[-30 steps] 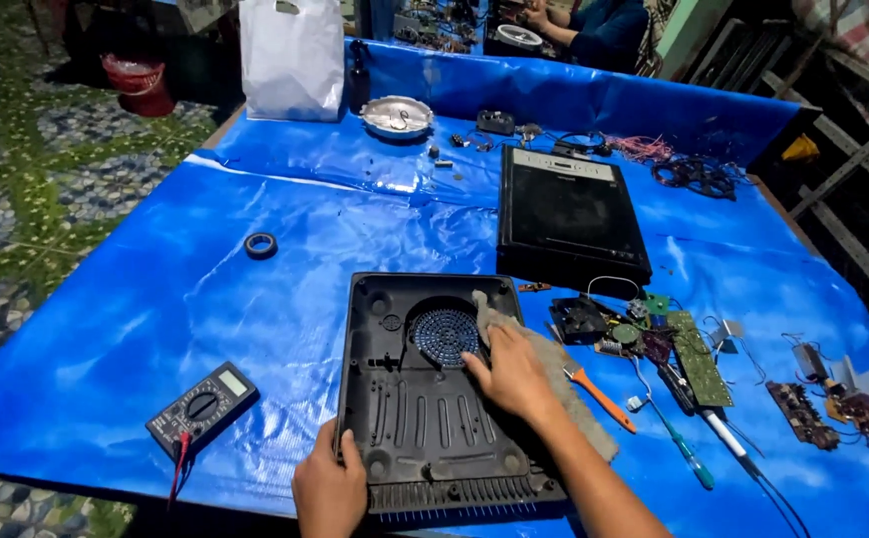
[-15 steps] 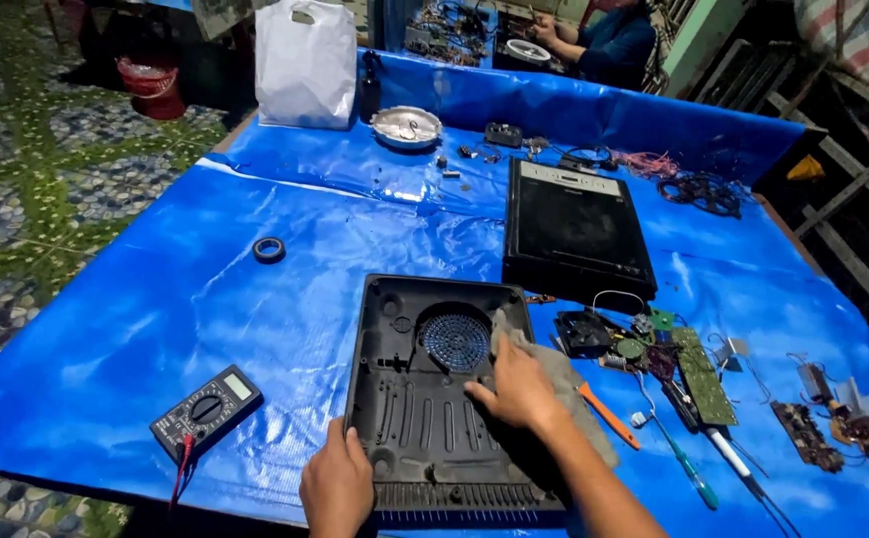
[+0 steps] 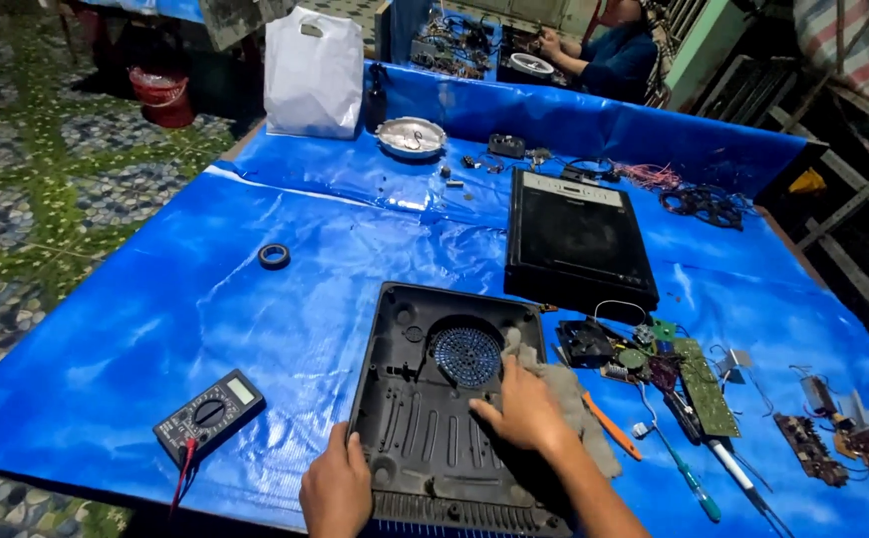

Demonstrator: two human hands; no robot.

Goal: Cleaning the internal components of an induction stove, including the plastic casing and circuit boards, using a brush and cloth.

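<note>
- Nearest the camera, the left hand (image 3: 335,490) rests on the near-left edge of a black plastic base shell (image 3: 434,399), fingers curled over the rim and gripping it lightly, as if to steady it.
- The right hand (image 3: 526,408) lies flat on the shell's inner floor, fingers spread and pressing a grey cloth (image 3: 564,403) that trails off towards the right edge; the hand pins the cloth rather than clenching it.
- The shell lies open side up on a blue tarpaulin (image 3: 155,319), near the front of the table, with a round blue-lit fan grille (image 3: 465,356) just beyond the right fingertips.
- To wipe well, I judge that the left hand should keep the shell from sliding while the cloth works along the ribs and slots, and stays clear of the grille holes.
- To the left lies a multimeter (image 3: 209,415) with a red lead; further off, a roll of black tape (image 3: 274,256).
- To the right are an orange-handled tool (image 3: 612,428), a screwdriver (image 3: 679,468) and loose circuit boards (image 3: 699,384).
- Beyond them lies a black cooktop panel (image 3: 576,239), then a metal bowl (image 3: 411,136) and a white bag (image 3: 313,72).
- At the far side, another person's hands (image 3: 552,45) work at a second table.
- Hidden or unclear: the shell's near edge and both forearms are cut off by the frame, the right palm covers the patch being wiped, and the small parts at far right are too small to make out.
</note>
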